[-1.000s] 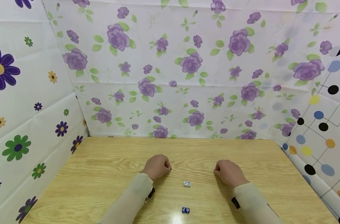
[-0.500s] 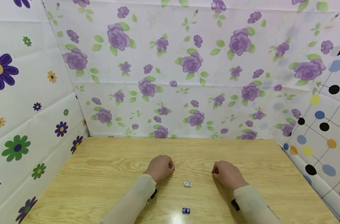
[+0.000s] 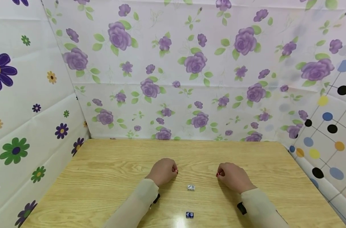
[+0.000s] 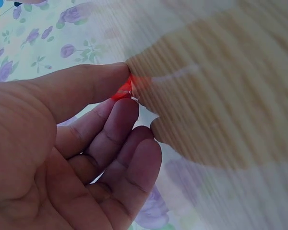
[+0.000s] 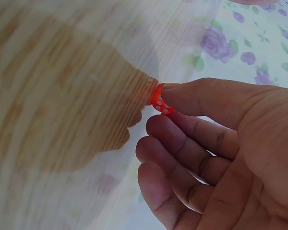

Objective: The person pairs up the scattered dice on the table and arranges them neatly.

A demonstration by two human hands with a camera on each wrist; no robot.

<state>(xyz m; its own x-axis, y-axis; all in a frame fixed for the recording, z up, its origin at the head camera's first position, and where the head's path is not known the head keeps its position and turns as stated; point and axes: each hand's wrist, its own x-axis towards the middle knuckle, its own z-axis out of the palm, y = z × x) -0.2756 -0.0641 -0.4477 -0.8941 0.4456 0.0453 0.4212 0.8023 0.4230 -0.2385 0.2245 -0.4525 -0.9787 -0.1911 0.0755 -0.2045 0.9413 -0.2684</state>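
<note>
My left hand [image 3: 162, 172] pinches a red die [image 3: 176, 171] between thumb and fingers, low over the table. In the left wrist view only a sliver of that red die [image 4: 124, 90] shows past the thumb. Across from it, my right hand [image 3: 233, 175] pinches another red die [image 3: 218, 174]; white pips are visible on this die [image 5: 162, 99] in the right wrist view. Between the hands and nearer to me, two white dice [image 3: 191, 187] sit side by side on the wood. Closer still lie two blue dice [image 3: 189, 215], also touching or nearly so.
The wooden table [image 3: 116, 158] runs back to a flowered cloth wall [image 3: 173, 104]. Other patterned cloths hang at the left [image 3: 47, 133] and right [image 3: 321, 136]. A bright reflection lies near the front edge of view.
Over the second, my left hand has shifted slightly right with its red die, which shows more. The right hand stays almost in place, and its die is easier to see. White and blue dice stay put.
</note>
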